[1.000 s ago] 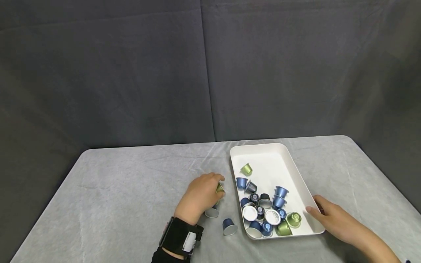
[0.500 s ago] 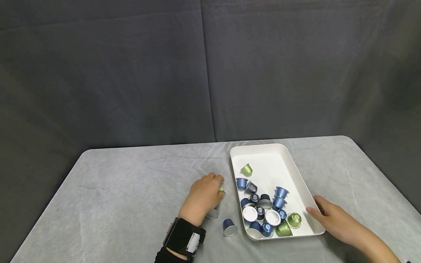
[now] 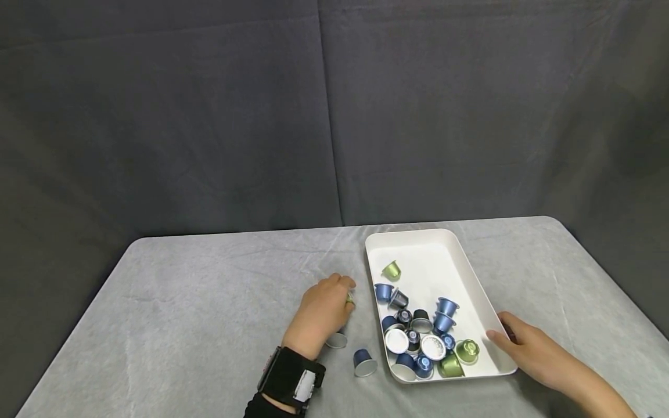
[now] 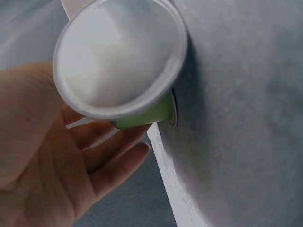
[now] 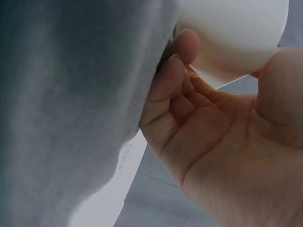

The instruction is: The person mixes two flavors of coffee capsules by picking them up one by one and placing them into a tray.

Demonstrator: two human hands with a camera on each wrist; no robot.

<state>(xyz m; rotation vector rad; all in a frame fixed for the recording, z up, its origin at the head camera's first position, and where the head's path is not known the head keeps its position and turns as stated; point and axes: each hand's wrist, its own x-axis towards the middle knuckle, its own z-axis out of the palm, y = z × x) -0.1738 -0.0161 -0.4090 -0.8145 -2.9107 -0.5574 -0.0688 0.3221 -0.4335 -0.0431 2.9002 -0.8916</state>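
Low over the cloth, my left hand [image 3: 320, 313] pinches a green coffee capsule [image 3: 350, 298], mostly hidden by the fingers in the head view. The left wrist view shows that green capsule [image 4: 147, 114] at the fingertips, partly behind a nearer capsule with a silver lid [image 4: 118, 59]. Beside the left wrist, a silver-lidded capsule [image 3: 337, 340] lies on the table, partly covered by the hand. A dark blue capsule [image 3: 364, 363] lies nearer the tray. My right hand [image 3: 535, 348] grips the white tray [image 3: 425, 249] at its right side, thumb on the rim, fingers low against the outer wall [image 5: 236, 38].
In the tray, several blue, black and green capsules crowd the near part, some with white or silver lids up. One green capsule [image 3: 391, 270] lies farther back. The grey cloth-covered table [image 3: 209, 302] ends at a dark curtain [image 3: 235, 128].
My left hand has shifted slightly, and less of the green capsule shows between its fingers. The right hand and tray stay in place.
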